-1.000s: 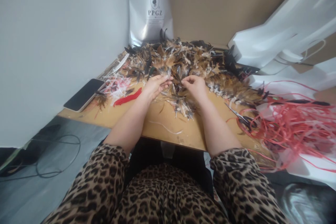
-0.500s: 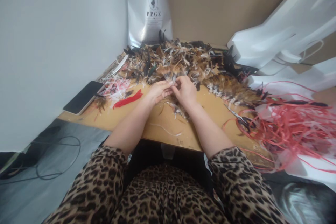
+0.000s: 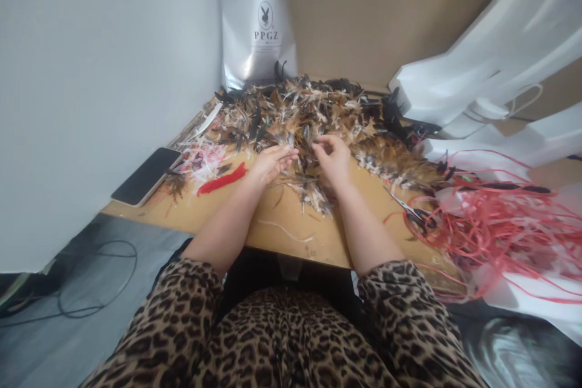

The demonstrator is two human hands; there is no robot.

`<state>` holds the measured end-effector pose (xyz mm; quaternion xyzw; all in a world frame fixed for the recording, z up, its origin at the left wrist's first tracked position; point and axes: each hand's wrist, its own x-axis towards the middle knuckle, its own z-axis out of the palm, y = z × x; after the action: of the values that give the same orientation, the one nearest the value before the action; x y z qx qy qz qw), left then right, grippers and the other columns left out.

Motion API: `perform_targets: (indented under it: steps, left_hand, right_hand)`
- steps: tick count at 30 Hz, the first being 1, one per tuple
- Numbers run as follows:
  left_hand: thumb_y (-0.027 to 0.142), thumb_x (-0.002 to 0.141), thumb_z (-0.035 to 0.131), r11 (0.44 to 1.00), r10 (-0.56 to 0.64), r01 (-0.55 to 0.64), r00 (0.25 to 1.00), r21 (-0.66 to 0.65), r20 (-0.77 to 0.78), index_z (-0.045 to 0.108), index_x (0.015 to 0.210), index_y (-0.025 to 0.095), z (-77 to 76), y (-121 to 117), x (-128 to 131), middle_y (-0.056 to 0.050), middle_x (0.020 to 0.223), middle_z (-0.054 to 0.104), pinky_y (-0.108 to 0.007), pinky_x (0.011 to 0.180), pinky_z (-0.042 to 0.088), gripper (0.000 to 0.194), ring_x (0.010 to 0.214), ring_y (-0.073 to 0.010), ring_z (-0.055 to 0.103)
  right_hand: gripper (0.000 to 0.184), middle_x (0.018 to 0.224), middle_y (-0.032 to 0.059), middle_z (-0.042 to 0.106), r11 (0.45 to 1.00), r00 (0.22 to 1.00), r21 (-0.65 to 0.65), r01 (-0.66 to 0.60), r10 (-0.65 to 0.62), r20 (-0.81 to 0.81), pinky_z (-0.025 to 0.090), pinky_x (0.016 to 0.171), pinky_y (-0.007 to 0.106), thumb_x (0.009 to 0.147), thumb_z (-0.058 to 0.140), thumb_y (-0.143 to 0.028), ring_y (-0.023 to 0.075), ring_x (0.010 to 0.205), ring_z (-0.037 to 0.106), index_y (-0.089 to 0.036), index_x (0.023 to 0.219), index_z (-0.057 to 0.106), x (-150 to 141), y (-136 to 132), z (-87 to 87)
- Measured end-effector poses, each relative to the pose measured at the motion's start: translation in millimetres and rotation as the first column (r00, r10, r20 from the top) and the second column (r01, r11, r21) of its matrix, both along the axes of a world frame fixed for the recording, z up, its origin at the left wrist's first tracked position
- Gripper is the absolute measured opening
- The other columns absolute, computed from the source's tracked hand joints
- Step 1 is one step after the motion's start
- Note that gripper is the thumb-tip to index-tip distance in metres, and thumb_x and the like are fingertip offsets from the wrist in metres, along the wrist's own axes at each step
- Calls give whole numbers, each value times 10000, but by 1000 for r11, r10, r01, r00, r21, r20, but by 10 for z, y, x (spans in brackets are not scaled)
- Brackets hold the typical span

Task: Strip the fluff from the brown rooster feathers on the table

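Just in front of a big heap of brown, black and white feathers (image 3: 318,100), my left hand (image 3: 275,162) pinches a small bunch of feathers, thumb on top and the other fingers loosely extended. My right hand (image 3: 334,159) is a short gap to the right, its thumb and fingers bent together at the edge of the heap. Whatever lies between those right fingertips is too small to make out. Below and between the hands, some loose feathers (image 3: 315,197) lie on the wooden table (image 3: 282,242).
A phone (image 3: 146,177), pink and white strips (image 3: 204,157) and a red strip (image 3: 222,179) lie left. At right are a row of brown feathers (image 3: 400,163), scissors (image 3: 416,213) and tangled red ribbon (image 3: 504,218). A silver bag (image 3: 259,18) stands behind.
My right hand came left to meet my left hand's fingertips half a second ago, then drew back right to the heap. My left hand has kept its pinch nearly in place.
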<state>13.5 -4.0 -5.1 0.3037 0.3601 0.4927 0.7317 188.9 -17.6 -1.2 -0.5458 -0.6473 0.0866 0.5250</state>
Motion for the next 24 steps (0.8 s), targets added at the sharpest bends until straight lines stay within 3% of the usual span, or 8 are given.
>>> perform_targets:
  steps: [4, 11, 14, 19, 24]
  left_hand:
    - [152, 820, 658, 1000, 20, -20, 999, 13, -28, 647, 788, 86, 14, 0, -4, -75, 770, 724, -154, 612, 491, 75, 637, -71, 675]
    - [179, 805, 680, 997, -21, 23, 999, 67, -34, 652, 800, 91, -14, 1, -5, -63, 790, 729, -145, 592, 483, 92, 627, -58, 666]
    - [177, 802, 682, 997, -30, 32, 999, 73, -31, 651, 800, 90, -15, 10, -10, -62, 793, 729, -144, 583, 480, 92, 619, -56, 662]
    - [129, 829, 636, 998, -33, 32, 999, 62, 15, 652, 809, 84, 12, 9, -24, -58, 788, 729, -139, 571, 481, 51, 624, -57, 667]
    - [100, 840, 606, 996, -84, 83, 995, 19, 60, 643, 807, 92, 56, 6, -83, -81, 841, 741, -139, 554, 486, 51, 637, -69, 673]
  right_hand:
    - [146, 771, 49, 666, 987, 988, -79, 138, -143, -64, 459, 762, 328, 762, 594, -286, 181, 731, 575, -168, 763, 681, 184, 95, -4]
    - [232, 752, 63, 652, 968, 980, -150, 201, -198, 34, 452, 749, 341, 747, 632, -397, 199, 719, 560, -172, 769, 687, 87, 156, -77]
    - [167, 757, 63, 633, 962, 977, -176, 210, -198, 84, 449, 753, 344, 749, 611, -321, 197, 710, 550, -171, 771, 680, 50, 190, -110]
    - [136, 759, 49, 596, 995, 994, 29, 94, -95, 51, 462, 742, 314, 792, 554, -263, 176, 724, 548, -169, 774, 650, 69, 136, -81]
    - [193, 884, 78, 605, 979, 978, 189, -70, 30, 206, 475, 772, 308, 872, 492, -267, 178, 836, 575, -184, 874, 666, 67, -33, -9]
